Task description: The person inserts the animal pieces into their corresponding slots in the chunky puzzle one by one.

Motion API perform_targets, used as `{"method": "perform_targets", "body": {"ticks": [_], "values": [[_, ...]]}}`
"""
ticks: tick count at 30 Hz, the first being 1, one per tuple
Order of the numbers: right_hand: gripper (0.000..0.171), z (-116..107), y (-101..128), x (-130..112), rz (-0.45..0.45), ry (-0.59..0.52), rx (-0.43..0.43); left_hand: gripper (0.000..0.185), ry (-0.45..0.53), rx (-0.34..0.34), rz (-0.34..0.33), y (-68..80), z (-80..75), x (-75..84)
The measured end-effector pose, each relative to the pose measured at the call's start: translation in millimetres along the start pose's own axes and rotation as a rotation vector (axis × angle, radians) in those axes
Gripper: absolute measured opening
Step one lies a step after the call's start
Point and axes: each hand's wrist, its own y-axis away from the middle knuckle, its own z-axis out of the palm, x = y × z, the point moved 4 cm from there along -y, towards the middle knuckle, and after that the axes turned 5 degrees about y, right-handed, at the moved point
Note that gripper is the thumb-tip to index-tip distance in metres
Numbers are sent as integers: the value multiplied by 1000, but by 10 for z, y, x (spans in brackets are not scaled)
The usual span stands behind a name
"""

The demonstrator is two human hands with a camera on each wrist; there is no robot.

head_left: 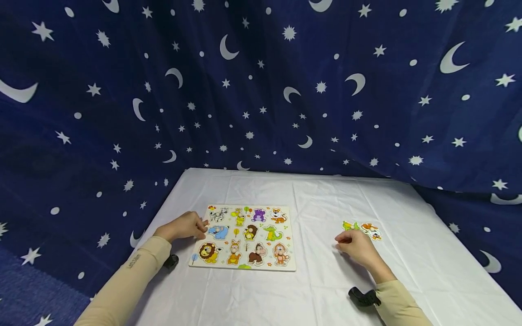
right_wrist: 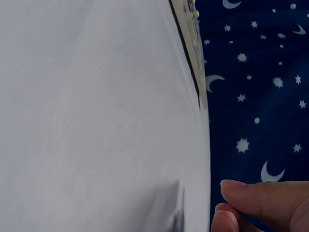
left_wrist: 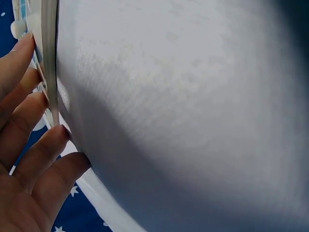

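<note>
The left hand (head_left: 184, 226) rests at the left edge of the animal puzzle board (head_left: 244, 237), its fingers only lightly bent and their tips against the board's rim; the left wrist view shows the fingertips (left_wrist: 60, 133) lined up along that thin edge, pressing on it rather than wrapped round it. The right hand (head_left: 355, 246) lies well to the right of the board on the white-covered worktop (head_left: 318, 290), with its fingers curled under; in the right wrist view the thumb and a fingertip (right_wrist: 251, 191) sit close together, but whether anything is pinched between them cannot be told. Just beyond the right hand's knuckles, touching or nearly so, lie two loose puzzle pieces side by side: a green and yellow piece (head_left: 350, 225) on the left and an orange and white piece (head_left: 371, 230) on the right. The board itself lies flat between the two hands, nearer the left, with rows of animal shapes seated in it. A dark blue cloth (head_left: 261, 90) printed with moons and stars hangs behind and around the worktop.
</note>
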Motion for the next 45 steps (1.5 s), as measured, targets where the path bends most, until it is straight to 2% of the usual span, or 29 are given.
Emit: {"method": "perform_targets", "body": {"ticks": [4, 11, 20, 26, 45], "values": [[20, -57, -12, 94, -9, 30, 31, 12, -20, 6, 2, -2, -19, 18], [21, -202, -13, 287, 49, 106, 114, 12, -24, 3, 8, -11, -17, 16], [15, -215, -29, 414, 57, 106, 117, 11, -18, 7, -7, -3, -27, 5], [12, -193, -26, 464, 53, 104, 97, 10, -22, 8, 10, -2, -9, -3], [7, -171, -45, 487, 50, 123, 57, 14, -61, 9, 10, -6, -17, 20]]}}
